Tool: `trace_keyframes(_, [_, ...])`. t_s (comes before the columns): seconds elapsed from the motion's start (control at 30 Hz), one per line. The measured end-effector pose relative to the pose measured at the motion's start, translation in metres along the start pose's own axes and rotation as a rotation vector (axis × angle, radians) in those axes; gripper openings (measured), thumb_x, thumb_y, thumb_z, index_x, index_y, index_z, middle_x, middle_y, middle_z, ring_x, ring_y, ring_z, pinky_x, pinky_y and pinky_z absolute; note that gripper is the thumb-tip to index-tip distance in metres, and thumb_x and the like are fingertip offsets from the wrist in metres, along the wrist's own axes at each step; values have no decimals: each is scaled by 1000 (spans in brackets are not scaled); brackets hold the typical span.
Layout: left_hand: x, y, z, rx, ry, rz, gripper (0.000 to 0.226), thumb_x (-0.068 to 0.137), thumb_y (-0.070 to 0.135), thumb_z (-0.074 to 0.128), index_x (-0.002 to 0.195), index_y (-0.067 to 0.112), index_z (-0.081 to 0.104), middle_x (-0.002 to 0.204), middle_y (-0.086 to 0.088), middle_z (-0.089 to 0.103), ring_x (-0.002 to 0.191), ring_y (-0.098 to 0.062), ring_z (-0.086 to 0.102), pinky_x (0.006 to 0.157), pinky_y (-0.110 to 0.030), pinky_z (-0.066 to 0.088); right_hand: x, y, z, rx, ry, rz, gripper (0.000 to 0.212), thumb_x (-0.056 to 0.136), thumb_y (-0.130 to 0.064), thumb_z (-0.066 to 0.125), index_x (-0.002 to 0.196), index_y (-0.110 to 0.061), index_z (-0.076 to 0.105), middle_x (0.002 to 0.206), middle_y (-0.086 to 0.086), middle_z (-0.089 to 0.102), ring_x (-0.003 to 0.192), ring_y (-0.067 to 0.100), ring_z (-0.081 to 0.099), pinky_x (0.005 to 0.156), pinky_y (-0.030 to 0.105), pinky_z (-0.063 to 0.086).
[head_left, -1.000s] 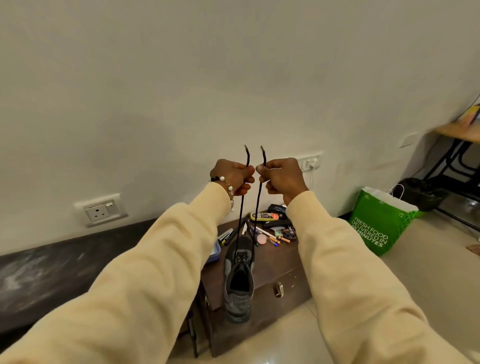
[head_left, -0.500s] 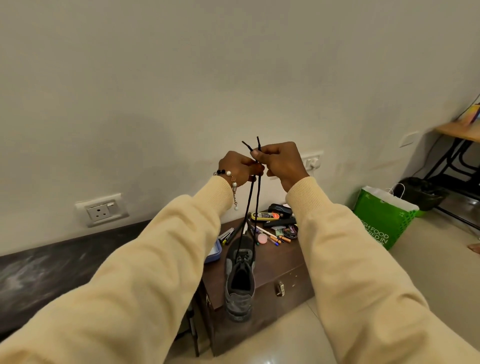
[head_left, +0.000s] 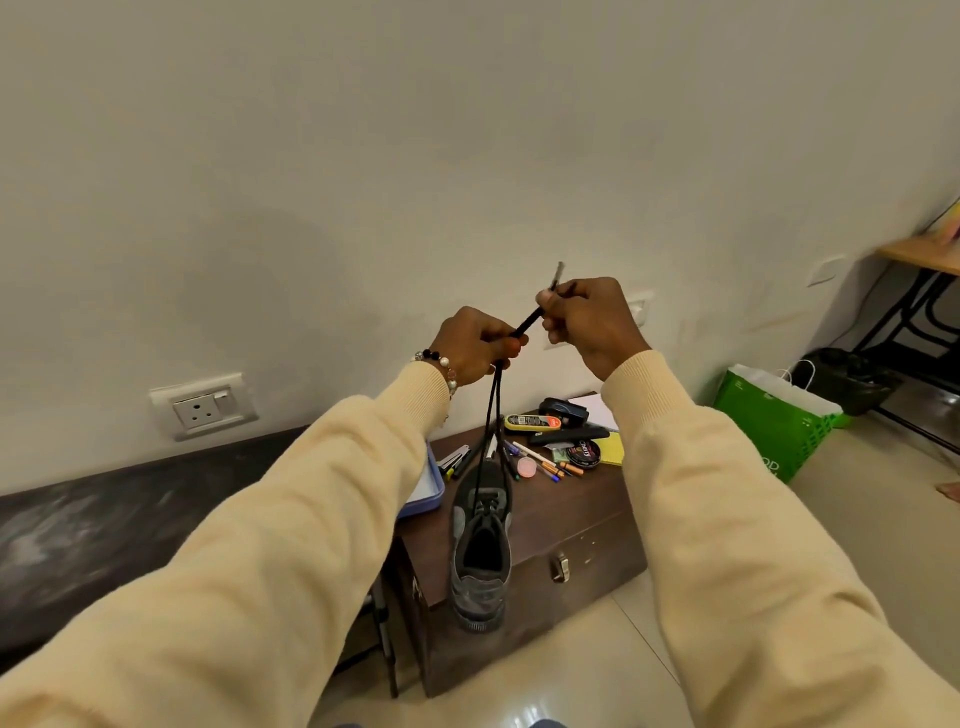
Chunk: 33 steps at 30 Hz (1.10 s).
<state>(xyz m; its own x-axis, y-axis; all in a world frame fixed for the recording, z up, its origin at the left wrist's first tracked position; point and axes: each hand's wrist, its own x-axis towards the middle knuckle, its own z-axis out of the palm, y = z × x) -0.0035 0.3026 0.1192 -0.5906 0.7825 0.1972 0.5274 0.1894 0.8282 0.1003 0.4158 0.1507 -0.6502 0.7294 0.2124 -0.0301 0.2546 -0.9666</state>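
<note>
We held the black shoelace (head_left: 491, 410) taut above the grey shoe (head_left: 480, 540) on the table (head_left: 587, 514), our left hand (head_left: 470, 343) gripping both strands and our right hand (head_left: 587, 322) pinching one end just beside it.

your left hand (head_left: 470, 345) closes over the laces (head_left: 492, 415), so you cannot see how the two strands cross inside the fist. the tip (head_left: 559, 270) sticking up from your right hand (head_left: 589, 319) is smeared by blur. your left sleeve (head_left: 291, 545) covers most of the tray (head_left: 430, 486) and the left end of the box (head_left: 576, 519); your right sleeve (head_left: 727, 519) blocks the print on the bag (head_left: 769, 415), leaving only "od". the desk (head_left: 924, 252) runs off the right edge, both sleeves off the bottom. the pens (head_left: 545, 462) are too small to tell apart.
</note>
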Motion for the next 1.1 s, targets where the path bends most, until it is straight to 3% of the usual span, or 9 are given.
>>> trace_keyframes(0.1, [2, -3, -5, 54, 68, 37, 24, 87, 8, 67, 111, 4, 70, 98, -13, 71, 77, -16, 67, 74, -23, 55, -5, 11, -12, 171, -8, 51, 8, 84, 11, 59, 84, 3, 62, 78, 15, 61, 67, 25, 62, 58, 24, 54])
trace_keyframes(0.2, [3, -3, -8, 162, 92, 89, 22, 85, 11, 70, 106, 7, 73, 93, -11, 73, 76, -15, 65, 80, -26, 54, -11, 32, -16, 262, -7, 112, 16, 78, 18, 61, 80, 2, 63, 83, 18, 62, 73, 29, 64, 63, 25, 56])
trace_keyframes(0.33, [5, -3, -8, 240, 107, 132, 19, 83, 12, 72, 102, 8, 75, 96, -10, 73, 82, -18, 67, 84, -33, 56, -20, 65, -5, 179, -68, 150, 14, 80, 8, 66, 90, -1, 70, 84, 15, 69, 74, 24, 65, 69, 26, 57])
trace_keyframes(0.47, [7, -2, -10, 288, 90, 156, 19, 83, 11, 73, 102, 9, 75, 100, -10, 73, 82, -20, 69, 75, -30, 59, -28, 84, 17, 96, -95, 172, 18, 86, -4, 66, 103, 0, 70, 84, 12, 71, 73, 20, 62, 72, 30, 56])
trace_keyframes(0.6, [7, -1, -13, 334, 83, 175, 20, 84, 10, 71, 104, 8, 74, 103, -11, 72, 85, -22, 69, 78, -31, 58, -33, 89, 37, 55, -110, 159, 17, 89, -7, 62, 104, -6, 70, 87, 8, 70, 80, 20, 60, 81, 34, 54])
trace_keyframes(0.7, [7, -1, -14, 304, 91, 168, 20, 85, 8, 70, 104, 6, 74, 101, -12, 72, 78, -23, 70, 75, -27, 58, -37, 92, 47, 89, -114, 140, 21, 90, -7, 61, 109, -5, 69, 94, 5, 70, 84, 17, 60, 76, 27, 53])
trace_keyframes(0.87, [7, -5, -12, 271, 108, 152, 20, 86, 7, 69, 105, 6, 73, 99, -12, 73, 75, -22, 71, 74, -23, 57, -41, 95, 56, 71, -194, 115, 22, 93, -12, 58, 111, -11, 69, 97, -5, 69, 85, 14, 58, 80, 32, 52])
trace_keyframes(1.0, [6, -15, -14, 212, 166, 125, 21, 87, 5, 66, 107, 4, 72, 101, -12, 72, 75, -21, 70, 67, -14, 55, -34, 96, 54, -40, -289, 89, 17, 96, -17, 53, 96, -19, 71, 106, -2, 68, 98, 19, 58, 87, 37, 49])
trace_keyframes(1.1, [1, -38, -14, 61, 276, 22, 19, 89, 1, 62, 106, 0, 71, 97, -14, 71, 71, -18, 67, 63, -15, 56, -21, 96, 46, -234, -319, 48, 20, 98, -19, 49, 91, -18, 67, 102, 3, 66, 96, 20, 59, 89, 36, 46])
